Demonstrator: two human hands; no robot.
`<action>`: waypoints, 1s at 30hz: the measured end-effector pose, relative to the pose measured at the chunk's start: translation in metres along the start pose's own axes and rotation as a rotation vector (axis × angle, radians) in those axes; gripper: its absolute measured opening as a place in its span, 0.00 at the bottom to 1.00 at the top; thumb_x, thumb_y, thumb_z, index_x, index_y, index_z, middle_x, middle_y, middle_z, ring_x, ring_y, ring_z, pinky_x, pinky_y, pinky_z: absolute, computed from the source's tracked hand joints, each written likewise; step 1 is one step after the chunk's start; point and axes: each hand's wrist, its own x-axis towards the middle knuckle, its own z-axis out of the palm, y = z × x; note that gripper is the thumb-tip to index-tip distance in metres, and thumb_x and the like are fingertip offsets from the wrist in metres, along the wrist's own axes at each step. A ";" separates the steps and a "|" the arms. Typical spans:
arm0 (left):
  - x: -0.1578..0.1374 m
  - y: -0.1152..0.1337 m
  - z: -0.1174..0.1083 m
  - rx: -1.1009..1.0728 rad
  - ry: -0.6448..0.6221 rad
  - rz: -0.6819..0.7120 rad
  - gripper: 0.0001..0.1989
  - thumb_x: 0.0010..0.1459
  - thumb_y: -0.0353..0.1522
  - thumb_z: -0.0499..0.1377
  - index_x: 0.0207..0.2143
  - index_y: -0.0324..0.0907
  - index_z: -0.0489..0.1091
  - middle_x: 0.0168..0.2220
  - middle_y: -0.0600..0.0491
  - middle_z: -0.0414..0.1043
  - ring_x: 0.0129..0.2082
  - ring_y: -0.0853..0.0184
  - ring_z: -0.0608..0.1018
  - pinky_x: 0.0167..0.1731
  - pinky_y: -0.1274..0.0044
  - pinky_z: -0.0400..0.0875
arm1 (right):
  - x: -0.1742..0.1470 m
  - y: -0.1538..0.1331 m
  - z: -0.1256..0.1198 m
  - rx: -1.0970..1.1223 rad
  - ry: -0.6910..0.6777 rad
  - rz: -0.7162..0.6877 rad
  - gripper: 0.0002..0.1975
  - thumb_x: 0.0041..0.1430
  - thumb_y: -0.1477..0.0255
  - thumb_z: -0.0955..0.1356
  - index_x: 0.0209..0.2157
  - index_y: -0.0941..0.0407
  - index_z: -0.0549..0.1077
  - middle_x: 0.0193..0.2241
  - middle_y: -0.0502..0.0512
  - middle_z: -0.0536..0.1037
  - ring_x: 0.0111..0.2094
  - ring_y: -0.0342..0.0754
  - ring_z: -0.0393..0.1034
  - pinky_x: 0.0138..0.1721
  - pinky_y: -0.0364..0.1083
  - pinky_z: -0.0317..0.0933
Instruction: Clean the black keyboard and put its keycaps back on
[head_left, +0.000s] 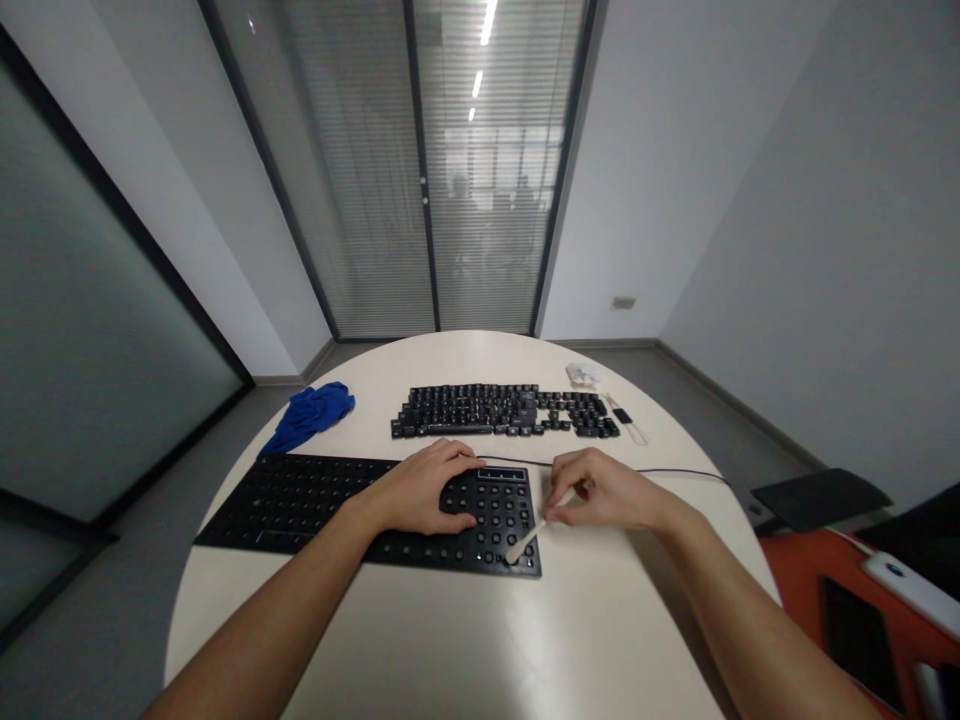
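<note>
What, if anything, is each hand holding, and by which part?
The right hand pinches a swab by its shaft; the left hand rests on the keyboard base.

The left hand (429,490) hides part of the keyboard (322,492).
</note>
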 end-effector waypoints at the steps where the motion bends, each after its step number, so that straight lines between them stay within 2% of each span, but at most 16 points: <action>1: 0.000 0.000 0.000 -0.001 -0.002 -0.003 0.35 0.50 0.41 0.69 0.60 0.46 0.66 0.56 0.46 0.66 0.56 0.53 0.70 0.59 0.64 0.65 | 0.000 0.000 0.000 0.005 -0.004 0.003 0.05 0.52 0.69 0.74 0.31 0.53 0.85 0.28 0.53 0.78 0.28 0.45 0.69 0.26 0.42 0.59; 9: 0.000 -0.001 0.001 -0.005 -0.004 0.001 0.35 0.50 0.40 0.68 0.60 0.46 0.66 0.56 0.46 0.67 0.56 0.54 0.70 0.59 0.64 0.65 | 0.000 0.001 -0.001 0.013 -0.022 0.016 0.06 0.52 0.67 0.75 0.30 0.54 0.84 0.27 0.53 0.78 0.28 0.44 0.68 0.26 0.42 0.57; 13: 0.000 -0.001 0.001 -0.001 -0.002 0.001 0.35 0.50 0.40 0.68 0.60 0.45 0.66 0.56 0.46 0.67 0.56 0.54 0.70 0.59 0.65 0.65 | -0.002 0.006 -0.003 -0.014 0.008 0.034 0.10 0.54 0.63 0.75 0.27 0.55 0.83 0.26 0.53 0.77 0.27 0.44 0.67 0.27 0.43 0.56; 30: -0.001 -0.002 0.002 -0.004 -0.017 -0.017 0.35 0.50 0.41 0.68 0.60 0.47 0.66 0.56 0.47 0.67 0.56 0.53 0.69 0.59 0.64 0.64 | -0.003 0.016 -0.009 -0.117 0.118 0.035 0.15 0.56 0.58 0.73 0.27 0.56 0.81 0.26 0.54 0.77 0.28 0.46 0.68 0.29 0.45 0.58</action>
